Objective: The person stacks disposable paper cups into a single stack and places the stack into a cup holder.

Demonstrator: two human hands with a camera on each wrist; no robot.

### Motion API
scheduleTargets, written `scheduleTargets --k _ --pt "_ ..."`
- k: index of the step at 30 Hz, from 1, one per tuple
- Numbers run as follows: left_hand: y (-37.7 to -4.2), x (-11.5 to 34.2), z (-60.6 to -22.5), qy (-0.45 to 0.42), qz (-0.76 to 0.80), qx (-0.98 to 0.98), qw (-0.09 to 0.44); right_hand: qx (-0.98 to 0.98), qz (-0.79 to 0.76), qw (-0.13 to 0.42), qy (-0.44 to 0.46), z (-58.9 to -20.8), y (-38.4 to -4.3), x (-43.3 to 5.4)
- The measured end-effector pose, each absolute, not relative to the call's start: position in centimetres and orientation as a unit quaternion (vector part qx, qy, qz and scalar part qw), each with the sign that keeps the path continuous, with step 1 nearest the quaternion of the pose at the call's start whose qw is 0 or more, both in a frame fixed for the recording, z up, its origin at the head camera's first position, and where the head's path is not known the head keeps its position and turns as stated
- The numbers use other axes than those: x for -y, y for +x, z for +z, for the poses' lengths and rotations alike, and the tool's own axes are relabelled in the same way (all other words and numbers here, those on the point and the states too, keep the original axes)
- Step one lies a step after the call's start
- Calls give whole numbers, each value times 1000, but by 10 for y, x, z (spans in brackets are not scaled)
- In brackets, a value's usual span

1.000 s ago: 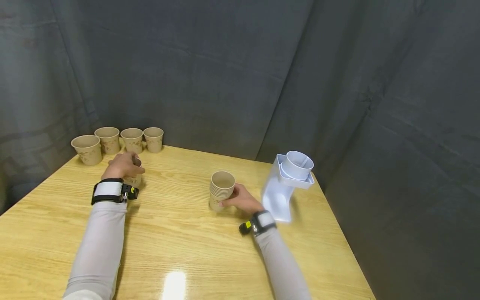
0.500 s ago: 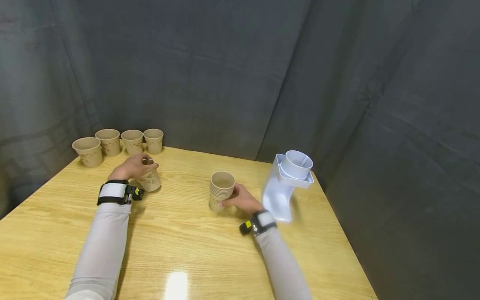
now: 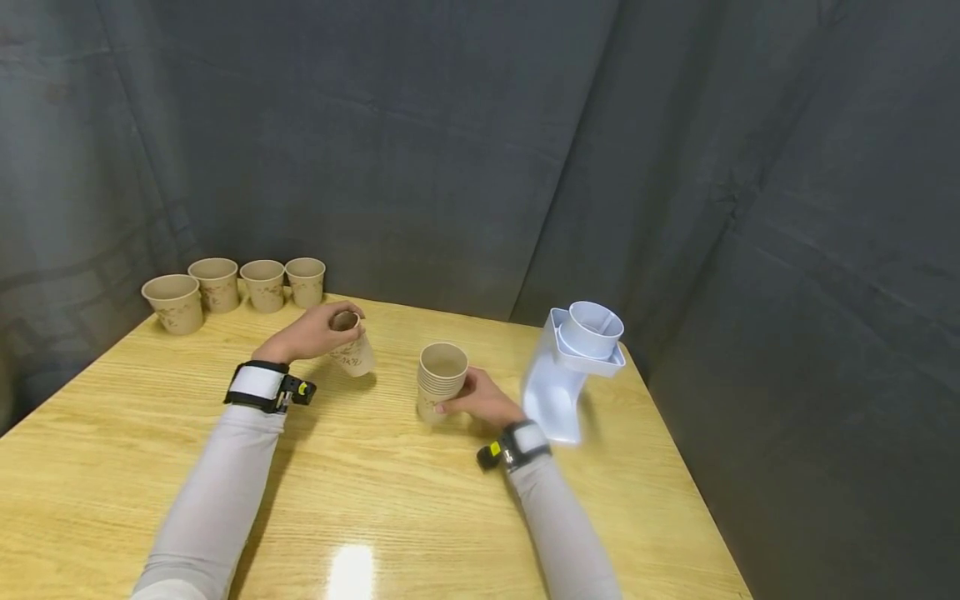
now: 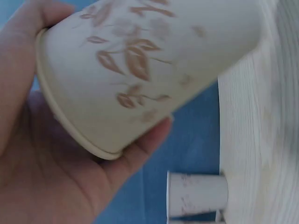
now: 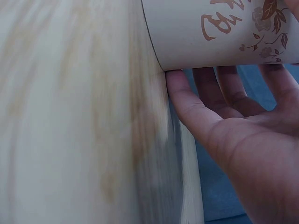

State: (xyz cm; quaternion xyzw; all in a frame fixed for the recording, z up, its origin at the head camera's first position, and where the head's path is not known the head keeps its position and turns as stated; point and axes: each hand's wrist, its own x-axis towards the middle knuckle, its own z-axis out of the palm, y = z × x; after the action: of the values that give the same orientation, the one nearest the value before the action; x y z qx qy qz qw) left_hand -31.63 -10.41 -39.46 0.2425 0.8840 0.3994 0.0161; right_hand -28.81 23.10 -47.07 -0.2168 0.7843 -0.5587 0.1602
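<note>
With thumb and fingers near the rim, my left hand (image 3: 317, 332) holds a single paper cup (image 3: 352, 357), tilted and lifted off the table. In the left wrist view this cup (image 4: 135, 70) shows brown leaf prints and fills the upper part. My right hand (image 3: 486, 398) grips the side of a stack of nested paper cups (image 3: 441, 383) standing upright on the table. In the right wrist view the thumb (image 5: 194, 100) lies against the lowest cup (image 5: 224, 37), close to its base. The held cup is to the left of the stack, apart from it.
Several upright paper cups (image 3: 264, 287) stand along the table's back left edge. A white plastic stand (image 3: 555, 392) with a round ring (image 3: 592, 331) on top is right of the stack. Dark curtains (image 3: 375, 150) hang behind the wooden table (image 3: 390, 500).
My left hand has moved right, carrying the cup from near the back left row toward the stack and raising it off the table. The right hand and the stack have stayed in place.
</note>
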Motion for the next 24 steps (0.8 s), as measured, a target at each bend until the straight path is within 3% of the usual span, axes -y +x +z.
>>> scheduleTargets --k 5,15,24 --pt "-317 83 -393 253 426 -868 -15 -786 -557 157 -218 -470 -287 -232" --pt "-312 54 -387 298 456 -822 -164 -785 -561 161 -208 -469 -286 -231" --pt "-305 43 -379 336 454 -800 -202 -787 -558 156 -212 -469 -287 -231"
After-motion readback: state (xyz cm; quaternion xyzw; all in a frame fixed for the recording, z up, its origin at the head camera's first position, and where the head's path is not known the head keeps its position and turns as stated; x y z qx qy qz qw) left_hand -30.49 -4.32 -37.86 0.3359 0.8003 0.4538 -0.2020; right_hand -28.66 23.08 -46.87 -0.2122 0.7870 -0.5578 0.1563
